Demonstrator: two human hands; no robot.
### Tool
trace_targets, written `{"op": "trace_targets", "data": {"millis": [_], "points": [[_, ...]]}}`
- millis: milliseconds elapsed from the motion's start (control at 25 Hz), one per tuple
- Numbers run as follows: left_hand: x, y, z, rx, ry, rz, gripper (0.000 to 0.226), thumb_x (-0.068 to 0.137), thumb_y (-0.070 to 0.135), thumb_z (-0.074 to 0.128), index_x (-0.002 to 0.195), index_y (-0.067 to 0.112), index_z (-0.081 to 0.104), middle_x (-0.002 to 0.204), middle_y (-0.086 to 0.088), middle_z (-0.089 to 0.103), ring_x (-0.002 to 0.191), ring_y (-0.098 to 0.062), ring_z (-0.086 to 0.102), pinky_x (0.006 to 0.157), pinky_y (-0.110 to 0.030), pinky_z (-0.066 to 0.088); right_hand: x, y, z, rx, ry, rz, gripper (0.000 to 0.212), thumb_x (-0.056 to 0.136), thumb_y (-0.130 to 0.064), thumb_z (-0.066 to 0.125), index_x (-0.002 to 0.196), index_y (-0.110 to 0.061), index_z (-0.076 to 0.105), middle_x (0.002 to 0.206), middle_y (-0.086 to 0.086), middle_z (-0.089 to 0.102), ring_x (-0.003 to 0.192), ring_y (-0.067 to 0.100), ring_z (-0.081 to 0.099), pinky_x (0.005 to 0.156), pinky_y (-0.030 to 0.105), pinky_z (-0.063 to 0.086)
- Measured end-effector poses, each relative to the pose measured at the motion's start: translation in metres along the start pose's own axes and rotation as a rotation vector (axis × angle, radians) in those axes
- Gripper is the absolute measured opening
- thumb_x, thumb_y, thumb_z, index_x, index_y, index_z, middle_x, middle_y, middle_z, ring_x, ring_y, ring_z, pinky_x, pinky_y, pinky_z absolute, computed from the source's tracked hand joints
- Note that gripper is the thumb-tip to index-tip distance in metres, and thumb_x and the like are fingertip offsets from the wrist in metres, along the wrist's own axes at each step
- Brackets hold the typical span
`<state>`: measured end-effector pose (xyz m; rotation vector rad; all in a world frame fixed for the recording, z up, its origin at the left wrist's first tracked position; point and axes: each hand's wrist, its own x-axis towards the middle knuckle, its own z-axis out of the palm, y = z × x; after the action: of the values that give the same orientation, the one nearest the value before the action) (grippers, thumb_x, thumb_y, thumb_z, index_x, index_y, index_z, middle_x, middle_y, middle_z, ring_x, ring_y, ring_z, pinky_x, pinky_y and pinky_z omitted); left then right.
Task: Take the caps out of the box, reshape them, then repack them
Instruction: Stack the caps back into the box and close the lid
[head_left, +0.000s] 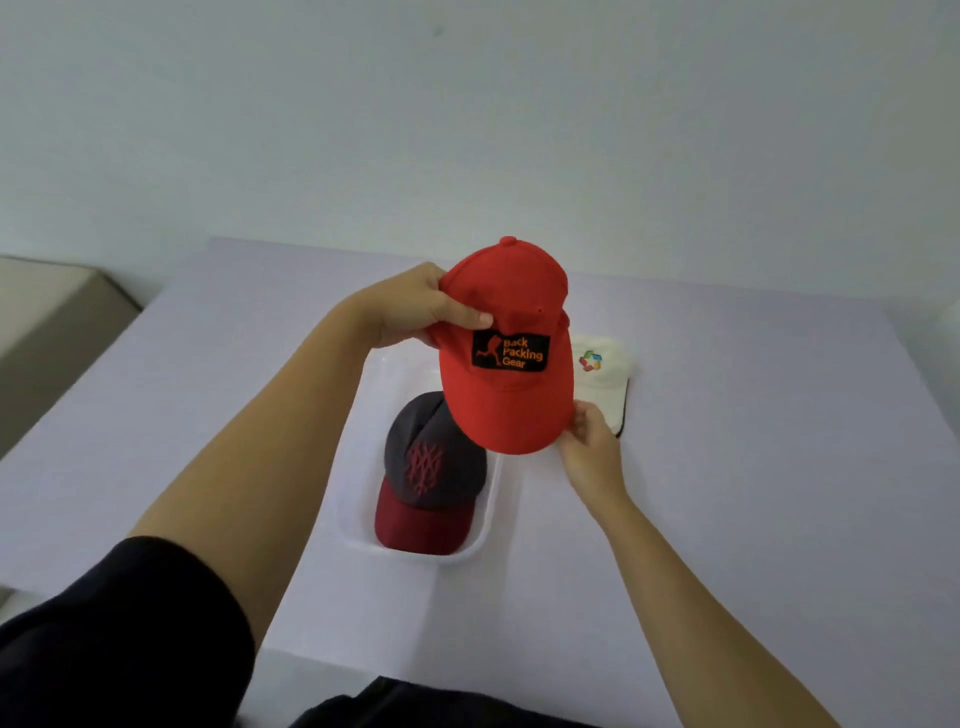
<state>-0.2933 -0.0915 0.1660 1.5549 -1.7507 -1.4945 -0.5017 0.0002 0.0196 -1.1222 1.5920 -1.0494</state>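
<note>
Fingers (467, 314) of left hand (410, 306) grip red cap (511, 405) crown, right hand (589, 441) pinches brim. Cap is held above box (358, 525), mid-worktop (727, 467). White cap (605, 384) out, dark cap (431, 467) in box: likely partway, reshaping. Brim points to near edge, long axis far-to-near.

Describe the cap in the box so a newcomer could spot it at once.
On the pale table, a white box sits below the red cap held up by the left hand and right hand. The grey cap lies inside it: dark grey crown, red stitching, maroon brim, while the white cap lies outside the box.
</note>
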Motion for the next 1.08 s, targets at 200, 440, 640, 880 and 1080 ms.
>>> {"op": "trace_targets", "data": {"millis": [200,440,640,880,1080], "points": [[-0.007,-0.033,-0.065,0.029,0.073,0.034,0.027,0.073,0.018,0.078,0.098,0.009,0.073,0.104,-0.016,0.073,0.099,-0.033,0.068,0.098,-0.054,0.047,0.007,-0.006,0.084,-0.266,-0.321,-0.018,0.064,0.073,-0.009,0.068,0.131,-0.014,0.04,0.125,-0.003,0.047,0.118,0.011,0.046,0.099,0.028,0.04],[0.003,-0.06,-0.103,-0.032,0.105,0.106,0.028,0.079,0.015,0.074,0.105,0.007,0.071,0.105,-0.014,0.073,0.101,-0.032,0.068,0.097,-0.047,0.051,0.029,-0.006,0.129,-0.432,-0.474,0.22,0.138,0.056,-0.03,0.09,0.149,-0.016,-0.012,0.158,0.008,0.008,0.144,0.026,0.018,0.115,0.041,0.025],[0.024,-0.075,-0.112,-0.079,0.102,0.116,0.023,0.079,0.015,0.074,0.101,0.008,0.073,0.103,-0.013,0.073,0.099,-0.03,0.069,0.096,-0.044,0.052,0.038,-0.004,0.135,-0.461,-0.489,0.297,0.142,0.054,-0.025,0.091,0.148,-0.025,-0.015,0.155,0.009,0.024,0.141,0.029,0.029,0.11,0.042,0.032],[0.057,-0.079,-0.101,-0.089,0.076,0.131,0.024,0.077,0.02,0.076,0.097,0.008,0.074,0.1,-0.013,0.074,0.098,-0.029,0.069,0.095,-0.044,0.052,0.015,-0.011,0.132,-0.545,-0.432,0.037,0.127,0.047,-0.041,0.09,0.143,-0.037,0.008,0.149,0.0,0.034,0.134,0.023,0.038,0.11,0.043,0.037],[0.067,-0.102,-0.075,0.069,-0.159,-0.033,0.014,0.078,0.02,0.075,0.084,0.008,0.071,0.083,-0.011,0.072,0.075,-0.023,0.066,0.07,-0.034,0.053,-0.016,-0.017,0.126,-0.65,-0.35,-0.13,0.125,0.053,-0.048,0.085,0.147,-0.033,0.003,0.149,-0.001,0.031,0.134,0.021,0.034,0.113,0.04,0.03]]}}
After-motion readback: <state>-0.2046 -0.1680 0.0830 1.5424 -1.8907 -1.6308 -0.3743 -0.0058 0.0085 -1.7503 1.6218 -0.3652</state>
